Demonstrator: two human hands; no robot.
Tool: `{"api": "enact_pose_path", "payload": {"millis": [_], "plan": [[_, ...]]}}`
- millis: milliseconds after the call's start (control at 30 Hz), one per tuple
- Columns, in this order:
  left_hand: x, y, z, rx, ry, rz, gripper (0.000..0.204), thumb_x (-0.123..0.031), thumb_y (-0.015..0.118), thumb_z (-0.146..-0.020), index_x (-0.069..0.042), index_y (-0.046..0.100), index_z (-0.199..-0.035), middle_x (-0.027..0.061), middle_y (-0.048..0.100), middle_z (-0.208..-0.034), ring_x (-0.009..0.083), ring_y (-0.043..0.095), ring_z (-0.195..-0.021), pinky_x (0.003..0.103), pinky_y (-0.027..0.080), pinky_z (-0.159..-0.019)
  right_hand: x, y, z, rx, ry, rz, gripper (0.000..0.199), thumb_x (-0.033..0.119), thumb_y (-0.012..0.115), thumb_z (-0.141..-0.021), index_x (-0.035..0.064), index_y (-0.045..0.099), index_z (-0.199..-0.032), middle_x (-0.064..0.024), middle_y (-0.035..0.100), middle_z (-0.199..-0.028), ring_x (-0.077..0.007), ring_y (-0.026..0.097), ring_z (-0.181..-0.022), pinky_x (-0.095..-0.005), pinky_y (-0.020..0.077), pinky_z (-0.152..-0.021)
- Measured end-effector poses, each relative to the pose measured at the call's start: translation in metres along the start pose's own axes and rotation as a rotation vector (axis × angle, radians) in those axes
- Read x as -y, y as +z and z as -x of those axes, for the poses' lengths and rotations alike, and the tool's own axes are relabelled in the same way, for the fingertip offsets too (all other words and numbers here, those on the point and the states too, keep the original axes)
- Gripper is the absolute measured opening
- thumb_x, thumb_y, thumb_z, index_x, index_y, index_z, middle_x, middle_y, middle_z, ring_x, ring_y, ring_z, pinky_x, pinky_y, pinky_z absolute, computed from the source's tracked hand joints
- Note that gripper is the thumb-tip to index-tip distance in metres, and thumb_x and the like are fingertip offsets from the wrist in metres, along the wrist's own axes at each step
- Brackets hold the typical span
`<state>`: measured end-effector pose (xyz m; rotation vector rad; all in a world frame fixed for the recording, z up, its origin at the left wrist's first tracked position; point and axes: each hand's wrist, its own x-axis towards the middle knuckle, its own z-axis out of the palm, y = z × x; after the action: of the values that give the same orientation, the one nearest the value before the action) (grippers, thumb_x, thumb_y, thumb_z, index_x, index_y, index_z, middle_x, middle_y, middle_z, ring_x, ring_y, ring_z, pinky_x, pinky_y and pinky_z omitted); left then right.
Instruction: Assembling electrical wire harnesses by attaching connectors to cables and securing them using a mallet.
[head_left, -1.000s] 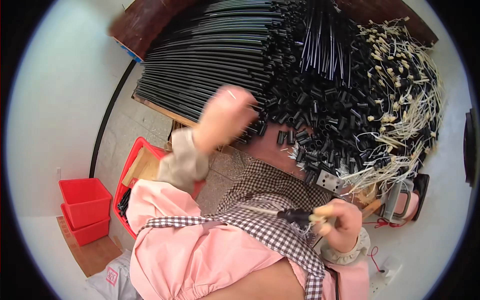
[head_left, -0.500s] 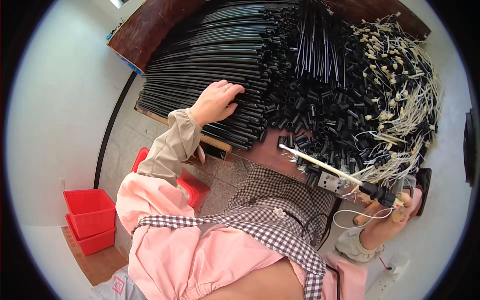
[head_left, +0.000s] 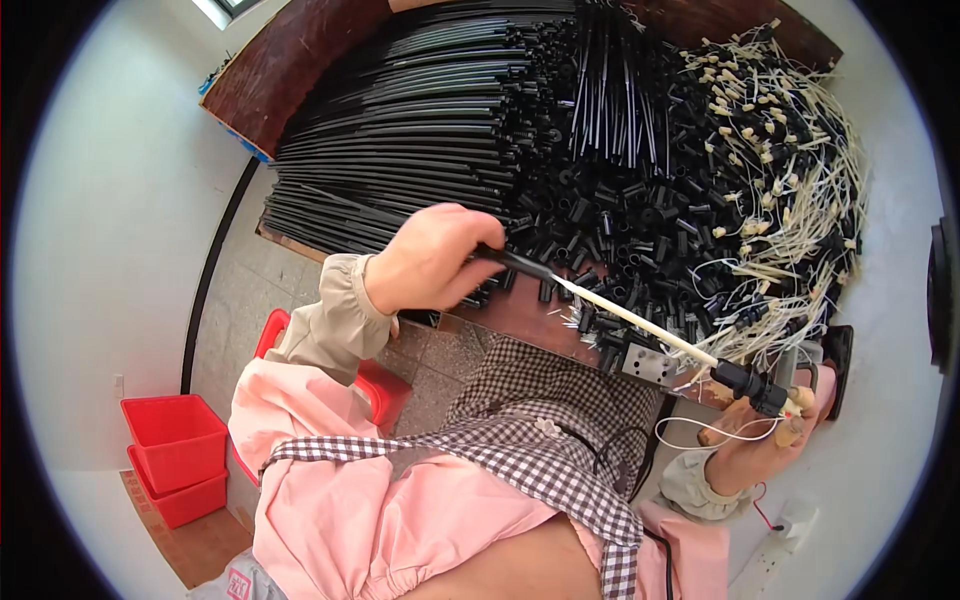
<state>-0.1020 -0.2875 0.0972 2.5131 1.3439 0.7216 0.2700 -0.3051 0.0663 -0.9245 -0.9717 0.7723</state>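
My left hand [head_left: 435,258] is closed on a black tube [head_left: 522,262], whose free end points right and down. That end meets the tip of a thin cream-coloured rod [head_left: 640,322]; I cannot tell whether the tip is inside it. The rod runs from a black ribbed fitting [head_left: 752,386] at the right. My right hand [head_left: 755,450] is closed round the base of this piece, by a pale connector [head_left: 800,402]. A white wire [head_left: 664,440] loops out from there. Long black tubes [head_left: 390,150] lie stacked beyond my left hand.
Short black sleeves [head_left: 640,215] are heaped mid-table. Beyond them lie thin black rods [head_left: 615,100], with white wires with connectors [head_left: 800,200] piled at the right. A metal block [head_left: 650,365] sits at the table's near edge. Red bins [head_left: 175,440] stand at the lower left.
My left hand has come away from the stack toward me, now with a black tube in it. The tube's end has reached the rod's tip. My right hand has barely moved.
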Motion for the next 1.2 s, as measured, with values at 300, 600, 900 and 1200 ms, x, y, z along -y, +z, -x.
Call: {"api": "enact_pose_path", "payload": {"millis": [300, 600, 900, 1200], "plan": [[-0.084, 0.026, -0.014, 0.115, 0.152, 0.099, 0.044, -0.005, 0.065, -0.076, -0.003, 0.056, -0.119, 0.0087, 0.051, -0.068, 0.0265, 0.052, -0.055, 0.033, 0.047, -0.055, -0.005, 0.029, 0.005, 0.306, 0.279, -0.072, 0.035, 0.037, 0.056, -0.090, 0.0023, 0.050, -0.093, -0.0051, 0.055, -0.068, -0.0104, 0.051, -0.047, -0.0196, 0.0408, -0.040], [-0.105, 0.108, -0.006, -0.059, -0.202, 0.474, 0.051, -0.015, 0.068, -0.079, -0.004, 0.051, -0.126, 0.0168, 0.059, -0.082, 0.0324, 0.059, -0.068, 0.035, 0.049, -0.063, -0.035, 0.037, 0.010, 0.760, 0.696, -0.080, 0.017, 0.004, 0.061, -0.084, 0.0017, 0.054, -0.100, -0.0043, 0.059, -0.081, -0.0075, 0.053, -0.055, -0.0185, 0.0436, -0.048], [-0.074, 0.126, 0.050, 0.665, -0.367, 0.688, 0.044, -0.019, 0.067, -0.079, -0.003, 0.054, -0.118, 0.0147, 0.063, -0.083, 0.0302, 0.062, -0.073, 0.036, 0.049, -0.067, -0.024, 0.046, 0.012, 0.925, 0.333, 0.208, 0.007, 0.006, 0.064, -0.081, 0.0006, 0.061, -0.085, 0.0006, 0.060, -0.066, -0.0041, 0.052, -0.054, -0.0187, 0.0413, -0.049], [-0.079, 0.130, 0.112, -0.024, -0.723, 0.698, 0.016, -0.015, 0.061, -0.083, -0.001, 0.058, -0.089, 0.0154, 0.058, -0.068, 0.0339, 0.057, -0.058, 0.037, 0.045, -0.053, -0.095, 0.143, -0.006, 1.070, 0.020, 0.641, 0.021, 0.018, 0.061, -0.086, -0.0017, 0.058, -0.092, -0.0099, 0.062, -0.068, -0.0104, 0.057, -0.053, -0.0230, 0.0431, -0.048]]}}
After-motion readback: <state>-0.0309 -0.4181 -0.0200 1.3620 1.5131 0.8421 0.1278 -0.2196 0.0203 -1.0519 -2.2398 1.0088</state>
